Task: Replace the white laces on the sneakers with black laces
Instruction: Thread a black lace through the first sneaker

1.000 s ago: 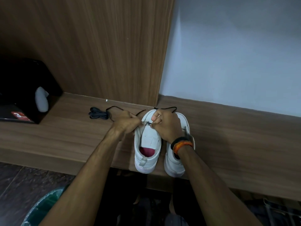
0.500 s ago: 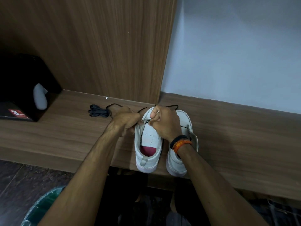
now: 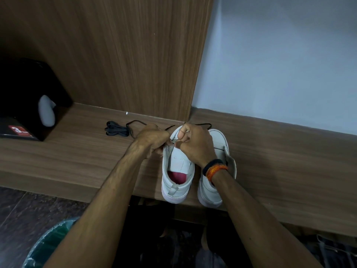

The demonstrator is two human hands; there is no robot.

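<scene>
1. The left hand (image 3: 152, 139) has its fingers curled tight at the left upper edge of the left sneaker (image 3: 177, 171), pinching something at the eyelet row; whether that is lace or the shoe's edge cannot be told.
2. The right hand (image 3: 195, 146) is curled over the same sneaker's tongue, thumb up, pinching at the same spot; the two hands almost touch.
3. A black lace (image 3: 202, 124) runs out from behind the right hand's knuckles, and another strand leads away from the left hand to a bundled black lace (image 3: 116, 130) lying on the wooden ledge (image 3: 77, 155) just beyond that hand.
4. The right sneaker (image 3: 218, 140) stands just beside the first one, under the right wrist, which wears a black and an orange band (image 3: 215, 168).
5. Compared with half a second ago, both hands have stayed at the same eyelet area; the grip looks unchanged and the sneakers have not shifted on the ledge.
6. Well to the left of the left hand sits a black box (image 3: 29, 105) with a grey object (image 3: 46, 111) against it.
</scene>
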